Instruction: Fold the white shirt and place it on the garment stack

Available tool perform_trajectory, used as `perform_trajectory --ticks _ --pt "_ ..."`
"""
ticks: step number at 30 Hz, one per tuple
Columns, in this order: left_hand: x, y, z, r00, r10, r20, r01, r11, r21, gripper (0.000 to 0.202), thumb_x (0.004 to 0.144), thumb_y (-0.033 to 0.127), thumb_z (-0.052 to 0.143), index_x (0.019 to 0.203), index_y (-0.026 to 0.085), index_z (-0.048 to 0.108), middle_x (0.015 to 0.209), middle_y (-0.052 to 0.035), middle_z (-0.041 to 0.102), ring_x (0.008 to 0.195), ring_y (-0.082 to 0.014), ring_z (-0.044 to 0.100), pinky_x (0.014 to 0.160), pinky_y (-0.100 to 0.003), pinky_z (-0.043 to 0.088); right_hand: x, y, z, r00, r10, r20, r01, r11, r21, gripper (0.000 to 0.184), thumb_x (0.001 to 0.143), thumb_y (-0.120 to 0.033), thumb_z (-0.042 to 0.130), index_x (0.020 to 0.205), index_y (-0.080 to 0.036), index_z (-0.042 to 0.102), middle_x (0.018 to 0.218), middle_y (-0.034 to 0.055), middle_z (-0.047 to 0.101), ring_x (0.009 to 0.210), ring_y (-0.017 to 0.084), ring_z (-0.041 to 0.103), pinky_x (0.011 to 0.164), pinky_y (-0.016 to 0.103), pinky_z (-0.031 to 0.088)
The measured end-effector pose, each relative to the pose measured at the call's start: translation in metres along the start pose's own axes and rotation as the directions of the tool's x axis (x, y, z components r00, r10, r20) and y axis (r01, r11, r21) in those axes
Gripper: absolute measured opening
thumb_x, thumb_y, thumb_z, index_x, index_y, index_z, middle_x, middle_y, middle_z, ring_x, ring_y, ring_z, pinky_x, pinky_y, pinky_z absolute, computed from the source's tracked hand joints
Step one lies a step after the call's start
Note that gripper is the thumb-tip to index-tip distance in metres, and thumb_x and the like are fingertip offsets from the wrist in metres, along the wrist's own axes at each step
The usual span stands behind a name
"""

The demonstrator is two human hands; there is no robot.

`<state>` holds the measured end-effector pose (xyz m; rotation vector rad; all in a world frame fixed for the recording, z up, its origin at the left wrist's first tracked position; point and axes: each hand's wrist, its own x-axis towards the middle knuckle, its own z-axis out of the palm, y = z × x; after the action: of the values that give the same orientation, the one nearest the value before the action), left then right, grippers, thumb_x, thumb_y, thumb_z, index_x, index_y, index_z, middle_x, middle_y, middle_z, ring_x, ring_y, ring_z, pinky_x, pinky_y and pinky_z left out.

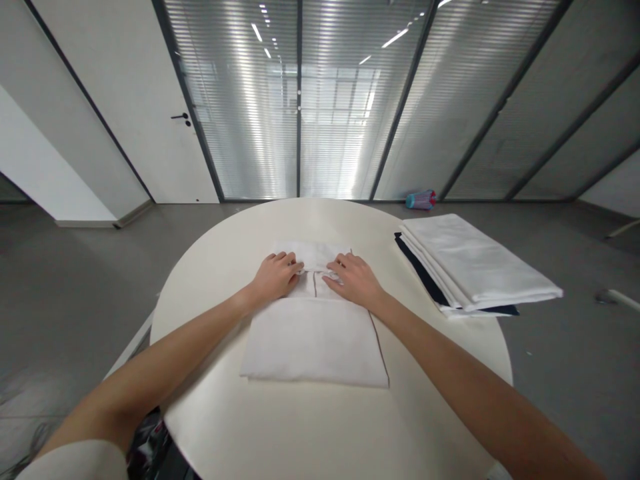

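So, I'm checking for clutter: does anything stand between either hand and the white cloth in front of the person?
Nothing visible does: the left hand and right hand both touch the white cloth. The folded stack lies off to the right, overhanging the table.

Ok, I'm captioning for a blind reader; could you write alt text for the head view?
A person's left hand and right hand touch a folded white cloth on a round white table. To the right, a stack of folded cloths overhangs the table's edge.
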<state>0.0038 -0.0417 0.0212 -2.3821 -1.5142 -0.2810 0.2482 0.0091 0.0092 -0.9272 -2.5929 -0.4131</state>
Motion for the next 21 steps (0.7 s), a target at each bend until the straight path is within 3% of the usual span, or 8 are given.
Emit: perform_trajectory --ticks 5,9,11,14,17,21 --pt "-0.001 0.0 -0.001 0.996 0.037 -0.087 -0.044 0.996 -0.077 0.03 0.096 0.042 0.053 0.108 0.022 0.071 0.099 -0.0079 0.066 0.091 -0.0237 0.06 0.079 -0.038 0.045 0.0 -0.002 -0.003 0.999 0.009 -0.043 -0.008 1.0 0.03 0.036 0.103 -0.039 0.042 0.102 -0.017 0.071 0.096 0.0115 0.062 0.09 0.024 0.055 0.087 0.037 0.04" --pt "0.0 0.0 0.003 0.981 0.011 -0.196 -0.043 0.986 -0.164 0.028 0.1 0.033 0.047 0.107 0.022 0.072 0.102 -0.0077 0.066 0.09 -0.0213 0.06 0.081 -0.036 0.045 0.0 0.0 -0.001 0.996 0.059 -0.072 -0.051 0.993 0.108 0.028 0.103 -0.03 0.043 0.104 -0.015 0.067 0.096 0.0113 0.062 0.093 0.024 0.057 0.089 0.036 0.04" --pt "0.002 -0.002 0.007 0.979 -0.029 -0.202 -0.019 0.973 -0.232 0.025 0.099 0.029 0.049 0.106 0.021 0.072 0.098 -0.0079 0.066 0.087 -0.0206 0.06 0.079 -0.035 0.046 0.001 0.001 0.002 0.995 0.096 -0.026 -0.089 0.976 0.199 0.023 0.103 -0.027 0.044 0.103 -0.015 0.064 0.097 0.0096 0.064 0.093 0.022 0.059 0.088 0.033 0.041" --pt "0.003 -0.006 0.014 0.989 -0.033 -0.145 -0.019 0.94 -0.342 0.021 0.094 0.021 0.053 0.102 0.018 0.073 0.09 -0.0077 0.066 0.083 -0.0202 0.061 0.077 -0.033 0.048 0.004 0.003 0.003 0.982 0.137 0.133 -0.171 0.94 0.294 0.017 0.101 -0.027 0.047 0.099 -0.018 0.06 0.092 0.0055 0.068 0.084 0.019 0.061 0.077 0.029 0.041" --pt "0.003 -0.01 0.015 0.995 0.007 -0.102 -0.048 0.912 -0.407 0.021 0.091 0.02 0.055 0.098 0.019 0.075 0.089 -0.0083 0.067 0.085 -0.0204 0.061 0.08 -0.033 0.05 0.01 0.002 0.001 0.953 0.165 0.254 -0.23 0.94 0.253 0.01 0.097 -0.028 0.053 0.095 -0.02 0.059 0.09 0.0043 0.07 0.079 0.018 0.063 0.069 0.028 0.038" --pt "0.003 -0.016 0.012 0.999 -0.013 -0.052 -0.016 0.858 -0.514 0.025 0.091 0.029 0.056 0.099 0.02 0.078 0.089 -0.0078 0.068 0.083 -0.0188 0.063 0.079 -0.031 0.051 0.013 -0.001 -0.002 0.937 0.191 0.294 -0.253 0.949 0.19 0.007 0.092 -0.028 0.057 0.094 -0.022 0.059 0.089 0.0039 0.071 0.078 0.019 0.064 0.066 0.028 0.035"
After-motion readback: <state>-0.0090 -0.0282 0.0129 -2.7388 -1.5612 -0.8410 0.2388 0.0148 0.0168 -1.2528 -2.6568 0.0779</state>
